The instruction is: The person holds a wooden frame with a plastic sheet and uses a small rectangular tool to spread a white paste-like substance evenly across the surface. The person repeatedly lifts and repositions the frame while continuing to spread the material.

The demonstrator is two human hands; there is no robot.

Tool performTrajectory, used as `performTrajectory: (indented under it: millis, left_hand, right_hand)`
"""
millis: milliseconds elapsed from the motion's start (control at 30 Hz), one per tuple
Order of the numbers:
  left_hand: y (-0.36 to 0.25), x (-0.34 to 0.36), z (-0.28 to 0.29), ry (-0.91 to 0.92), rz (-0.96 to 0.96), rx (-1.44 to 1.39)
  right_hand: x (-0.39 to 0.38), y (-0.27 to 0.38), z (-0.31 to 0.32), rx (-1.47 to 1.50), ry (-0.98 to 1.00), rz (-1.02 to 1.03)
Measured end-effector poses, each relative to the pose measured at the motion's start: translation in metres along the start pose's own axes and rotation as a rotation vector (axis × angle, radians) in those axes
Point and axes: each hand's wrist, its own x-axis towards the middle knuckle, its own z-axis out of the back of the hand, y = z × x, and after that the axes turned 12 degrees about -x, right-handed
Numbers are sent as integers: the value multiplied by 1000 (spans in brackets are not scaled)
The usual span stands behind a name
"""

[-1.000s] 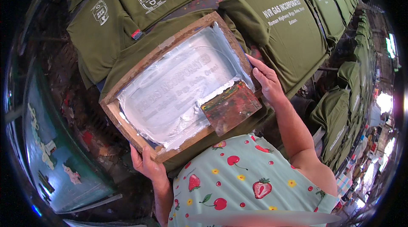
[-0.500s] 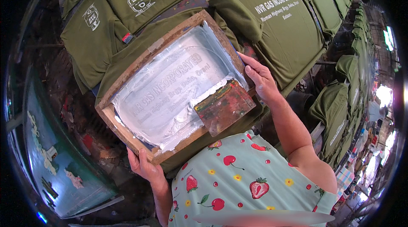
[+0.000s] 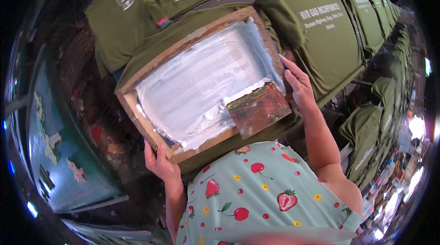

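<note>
Both hands on a wooden screen-printing frame (image 3: 197, 34), one at each end. Frame sits mid-view in front of the person's torso, over olive-green cloth, long sides slanting up toward the right. Can't tell whether it rests on the cloth or is lifted clear of it

Left hand (image 3: 164, 165): holding the frame at its near-left corner, thumb and fingers closed on the wood. Right hand (image 3: 299, 84): holding the right-hand rail from outside, fingers partly hidden by the rail, thumb beside them

Inside the frame: pale mesh (image 3: 183, 89) coated with whitish ink, faint lettering showing through toward the right half. Thicker white smears along the near edge, bluish-white film up the right inner wall

Squeegee (image 3: 259, 110) leans across the near-right part of the frame, brown board stained red, green and yellow. Its far edge carries a thick bead of white ink (image 3: 247, 90). Neither hand is on it; right hand is nearest

Beyond the frame: olive-green shirts (image 3: 330, 34) laid out in rows, white prints on them, red tag (image 3: 163, 22) on one at upper left. More olive shirts down the right side. Person wears a mint sleeveless top (image 3: 270, 178) with cherries and strawberries. Bluish-green panel (image 3: 73, 153) at far left, cream cord-like strip (image 3: 45, 137) on it
</note>
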Motion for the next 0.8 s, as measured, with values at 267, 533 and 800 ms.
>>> performTrajectory:
  millis: [267,533,800]
  left_hand:
    - [6,2,4,12,-31,-69]
    - [10,2,4,3,-39,-21]
    - [9,3,6,3,-47,17]
  right_hand:
    - [4,-13,4,19,-4,42]
    - [5,-29,13,17,-7,15]
    - [7,5,15,-234,-69,-69]
